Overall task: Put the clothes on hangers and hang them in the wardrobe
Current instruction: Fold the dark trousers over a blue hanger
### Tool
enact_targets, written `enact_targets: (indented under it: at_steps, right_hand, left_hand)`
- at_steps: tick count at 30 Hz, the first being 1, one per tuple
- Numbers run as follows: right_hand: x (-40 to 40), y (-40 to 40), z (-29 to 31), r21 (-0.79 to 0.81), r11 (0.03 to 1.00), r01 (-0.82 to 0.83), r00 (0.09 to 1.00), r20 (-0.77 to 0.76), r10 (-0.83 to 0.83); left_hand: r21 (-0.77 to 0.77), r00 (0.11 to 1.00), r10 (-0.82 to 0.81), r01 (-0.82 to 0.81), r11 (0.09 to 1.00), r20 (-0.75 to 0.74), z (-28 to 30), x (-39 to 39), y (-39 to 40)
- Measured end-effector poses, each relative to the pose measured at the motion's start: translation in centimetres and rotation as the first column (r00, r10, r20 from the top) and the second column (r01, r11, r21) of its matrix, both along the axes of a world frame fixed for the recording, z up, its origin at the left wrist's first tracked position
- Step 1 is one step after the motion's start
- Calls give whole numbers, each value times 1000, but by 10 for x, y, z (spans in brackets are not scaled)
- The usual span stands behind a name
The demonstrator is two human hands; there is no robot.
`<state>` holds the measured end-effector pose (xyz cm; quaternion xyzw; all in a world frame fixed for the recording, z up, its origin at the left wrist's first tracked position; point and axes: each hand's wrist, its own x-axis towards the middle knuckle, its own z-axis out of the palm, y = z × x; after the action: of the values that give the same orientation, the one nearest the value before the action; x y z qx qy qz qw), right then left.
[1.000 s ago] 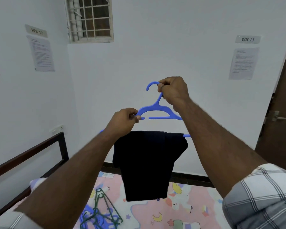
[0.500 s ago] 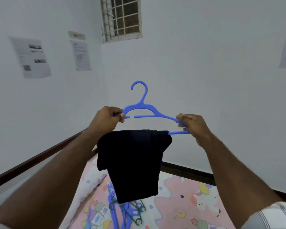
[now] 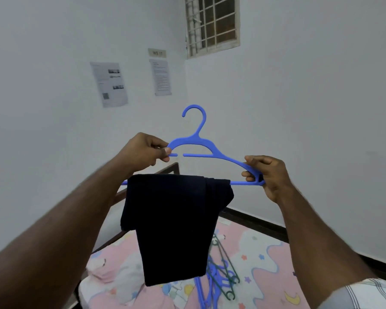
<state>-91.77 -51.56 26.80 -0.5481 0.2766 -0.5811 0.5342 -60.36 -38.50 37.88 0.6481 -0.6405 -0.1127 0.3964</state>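
Gripping blue hanger (image 3: pixel 196 146) | both hands | dark garment (image 3: pixel 174 228) draped on bar

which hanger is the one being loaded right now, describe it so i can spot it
Above the pink patterned bedsheet, both hands hold up one blue plastic hanger: the left hand at one shoulder, the right hand at the other end. Unlike the blue and green hangers piled on the bed, it carries a folded dark garment over its bar.
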Motion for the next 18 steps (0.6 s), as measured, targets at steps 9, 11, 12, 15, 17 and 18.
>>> enact_targets:
  at_steps: [9, 11, 12, 15, 17, 18]
  right_hand:
    - [126, 46, -2, 27, 968, -250, 968, -21, 251]
    - [150, 56, -4, 25, 966, -259, 966, 2, 259]
    - [161, 61, -4, 23, 965, -262, 965, 14, 262]
    - [187, 74, -4, 21, 962, -273, 961, 51, 271]
    - [200, 83, -4, 32, 957, -288, 955, 78, 285]
    - [206, 88, -4, 39, 953, -300, 952, 83, 296]
  left_hand:
    - [99, 980, 171, -161, 982, -99, -6, 100, 96]
    - [120, 978, 175, -161, 980, -112, -6, 119, 122]
    - [127, 979, 167, -152, 980, -119, -7, 130, 135]
    - [91, 964, 156, -140, 986, -216, -14, 173, 183]
    - [44, 924, 170, -165, 985, -341, -29, 201, 214]
    - [16, 892, 162, -171, 985, -423, -39, 212, 226]
